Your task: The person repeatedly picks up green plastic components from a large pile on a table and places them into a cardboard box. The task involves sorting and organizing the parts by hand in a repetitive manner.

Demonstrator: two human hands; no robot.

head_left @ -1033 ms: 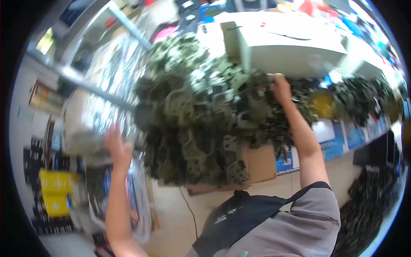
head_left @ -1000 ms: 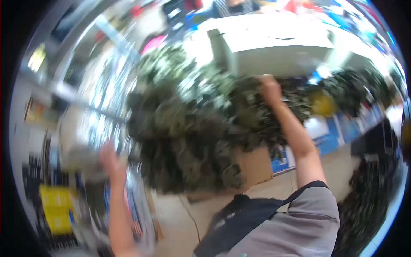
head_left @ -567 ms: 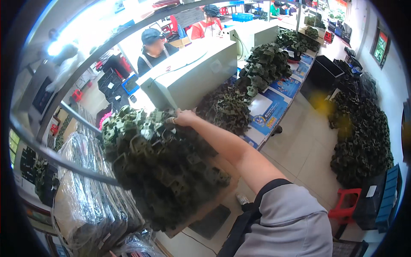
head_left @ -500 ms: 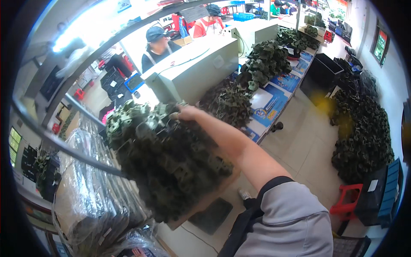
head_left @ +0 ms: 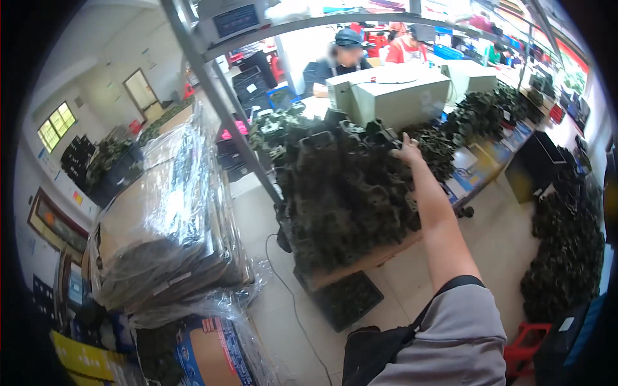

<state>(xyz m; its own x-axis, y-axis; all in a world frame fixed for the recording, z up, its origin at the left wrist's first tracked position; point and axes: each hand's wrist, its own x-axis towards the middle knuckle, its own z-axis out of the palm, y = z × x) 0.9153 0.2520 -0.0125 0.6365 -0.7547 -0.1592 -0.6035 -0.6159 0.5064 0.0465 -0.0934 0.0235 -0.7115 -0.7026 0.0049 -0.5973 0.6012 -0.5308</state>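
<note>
My right arm stretches forward over the right side of a tall heap of dark green moulded pieces (head_left: pixel 347 193) on a table. At the heap's far right corner my right hand (head_left: pixel 407 151) has its fingers bent round a small green piece (head_left: pixel 388 139), partly hidden by the fingers. The pieces look like plastic parts; their exact kind is too blurred to tell. My left hand is out of view.
Plastic-wrapped cardboard (head_left: pixel 174 212) is stacked on the left, beside a metal post (head_left: pixel 238 128). Beyond the heap stand pale machine housings (head_left: pixel 399 96), with people behind them. A dark tray (head_left: pixel 347 301) lies below, near a floor cable (head_left: pixel 293 309). More pieces (head_left: pixel 560 251) lie at right.
The view has swung left, so the heap and my right arm appear farther right. My right hand stays at the heap's far right corner. More of the wrapped cardboard shows.
</note>
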